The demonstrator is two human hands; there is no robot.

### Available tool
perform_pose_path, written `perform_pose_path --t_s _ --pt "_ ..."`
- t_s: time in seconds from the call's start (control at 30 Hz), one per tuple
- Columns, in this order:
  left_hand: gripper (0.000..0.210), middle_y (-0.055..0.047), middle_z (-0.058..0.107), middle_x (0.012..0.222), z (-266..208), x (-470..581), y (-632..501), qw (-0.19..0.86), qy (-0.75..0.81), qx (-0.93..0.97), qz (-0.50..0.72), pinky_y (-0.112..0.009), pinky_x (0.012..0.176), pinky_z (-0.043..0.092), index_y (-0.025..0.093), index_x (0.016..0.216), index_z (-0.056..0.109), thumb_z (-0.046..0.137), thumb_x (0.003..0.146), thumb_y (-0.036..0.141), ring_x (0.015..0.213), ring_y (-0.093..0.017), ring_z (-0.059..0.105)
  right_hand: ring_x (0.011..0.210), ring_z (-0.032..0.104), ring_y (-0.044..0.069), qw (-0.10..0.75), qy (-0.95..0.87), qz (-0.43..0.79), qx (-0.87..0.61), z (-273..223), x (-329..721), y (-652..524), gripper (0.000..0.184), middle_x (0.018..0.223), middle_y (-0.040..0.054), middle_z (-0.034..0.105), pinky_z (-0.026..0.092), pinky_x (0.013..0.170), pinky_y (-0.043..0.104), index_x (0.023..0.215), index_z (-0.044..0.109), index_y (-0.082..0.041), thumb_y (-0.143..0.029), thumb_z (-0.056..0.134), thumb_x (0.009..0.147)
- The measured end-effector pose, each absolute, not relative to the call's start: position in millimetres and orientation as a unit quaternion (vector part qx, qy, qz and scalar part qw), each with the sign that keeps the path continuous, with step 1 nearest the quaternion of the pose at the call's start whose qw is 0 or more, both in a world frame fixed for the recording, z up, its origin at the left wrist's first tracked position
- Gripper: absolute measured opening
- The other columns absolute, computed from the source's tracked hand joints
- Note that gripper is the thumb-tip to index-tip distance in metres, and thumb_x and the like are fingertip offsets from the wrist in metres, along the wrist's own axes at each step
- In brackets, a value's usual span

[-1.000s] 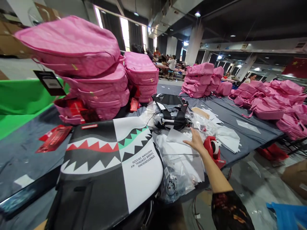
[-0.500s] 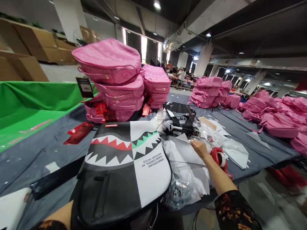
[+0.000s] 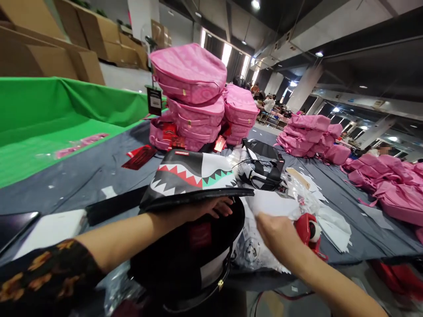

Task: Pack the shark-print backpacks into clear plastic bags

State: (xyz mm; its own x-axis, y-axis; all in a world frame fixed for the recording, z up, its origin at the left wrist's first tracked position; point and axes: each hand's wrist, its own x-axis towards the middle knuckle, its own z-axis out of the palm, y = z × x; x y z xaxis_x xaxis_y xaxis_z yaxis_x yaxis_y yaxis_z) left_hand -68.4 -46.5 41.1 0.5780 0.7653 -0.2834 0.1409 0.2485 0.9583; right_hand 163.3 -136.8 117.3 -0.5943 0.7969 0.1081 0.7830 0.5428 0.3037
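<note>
Opening bag [image 3: 175, 259]: left hand [image 3: 209, 208], fingers spread, lifts flap [image 3: 185, 174]; right hand [image 3: 277, 233] grips paper [image 3: 274, 203]. Next likely needs flap steady.

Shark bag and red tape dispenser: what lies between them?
In the head view, the right hand, holding a white sheet, and clear plastic wrapping lie between the shark bag and the red tape dispenser.
</note>
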Motion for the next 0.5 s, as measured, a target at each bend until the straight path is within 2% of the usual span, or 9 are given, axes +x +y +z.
perform_pose_path --t_s 0.1,0.17,0.27,0.33,0.37,0.43,0.5 --pt "0.071 -0.012 0.074 0.096 44.8 -69.1 -48.0 0.699 0.403 0.57 0.157 -0.036 0.074 0.05 0.018 0.098 0.063 0.043 0.073 0.082 0.093 -0.029 0.068 0.051 0.056 0.015 0.115 0.891 0.027 0.439 106.7 117.5 -158.0 0.022 0.069 0.0046 0.069 0.018 0.05 0.031 0.104 0.062 -0.014 -0.005 0.052 0.088" --pt "0.069 -0.009 0.071 0.083 46.7 -69.8 -49.9 0.668 0.426 0.601 0.103 -0.034 0.065 0.046 0.019 0.087 0.065 0.049 0.067 0.083 0.08 -0.027 0.065 0.053 0.055 0.015 0.124 0.894 -0.07 0.425 95.5 95.1 -162.2 0.014 0.07 0.005 0.069 0.02 0.05 0.03 0.098 0.061 -0.014 -0.008 0.053 0.088" --pt "0.051 -0.002 0.062 0.063 46.2 -74.7 -50.3 0.614 0.456 0.64 0.076 -0.033 0.059 0.042 0.019 0.074 0.067 0.073 0.058 0.066 0.066 -0.023 0.058 0.053 0.055 0.012 0.049 0.884 -0.203 0.418 80.9 73.6 -166.7 0.009 0.068 0.0021 0.065 0.025 0.051 0.025 0.092 0.058 -0.015 -0.013 0.049 0.094" --pt "0.037 0.002 0.054 0.054 42.9 -80.3 -48.9 0.584 0.472 0.655 0.086 -0.031 0.058 0.041 0.018 0.07 0.068 0.084 0.054 0.047 0.061 -0.02 0.054 0.05 0.056 0.01 0.012 0.869 -0.297 0.394 76.1 66.1 -175.1 0.014 0.067 -0.0012 0.065 0.029 0.049 0.022 0.107 0.055 -0.015 -0.018 0.044 0.099" --pt "0.032 0.003 0.052 0.053 40.7 -83.3 -48.2 0.568 0.479 0.662 0.091 -0.03 0.058 0.041 0.018 0.07 0.068 0.086 0.054 0.04 0.061 -0.019 0.053 0.05 0.058 0.011 0.008 0.867 -0.336 0.368 75.5 64.3 -180.7 0.02 0.069 -0.0019 0.067 0.031 0.048 0.02 0.119 0.052 -0.016 -0.022 0.045 0.101" --pt "0.027 0.004 0.054 0.058 36.1 -88.7 -47.7 0.536 0.493 0.676 0.111 -0.029 0.061 0.044 0.016 0.076 0.069 0.085 0.063 0.033 0.064 -0.018 0.054 0.055 0.064 0.013 0.012 0.884 -0.362 0.296 76.8 64.4 -189.9 0.045 0.079 0.0001 0.074 0.036 0.048 0.02 0.139 0.04 -0.017 -0.033 0.055 0.1" --pt "0.025 0.002 0.061 0.073 32.2 -92.5 -49.1 0.505 0.499 0.689 0.148 -0.03 0.068 0.051 0.014 0.087 0.068 0.078 0.079 0.036 0.072 -0.018 0.06 0.07 0.07 0.018 -0.002 0.925 -0.289 0.247 79.4 69.0 -188.5 0.062 0.094 0.0057 0.076 0.044 0.054 0.022 0.146 0.037 -0.019 -0.044 0.062 0.096"
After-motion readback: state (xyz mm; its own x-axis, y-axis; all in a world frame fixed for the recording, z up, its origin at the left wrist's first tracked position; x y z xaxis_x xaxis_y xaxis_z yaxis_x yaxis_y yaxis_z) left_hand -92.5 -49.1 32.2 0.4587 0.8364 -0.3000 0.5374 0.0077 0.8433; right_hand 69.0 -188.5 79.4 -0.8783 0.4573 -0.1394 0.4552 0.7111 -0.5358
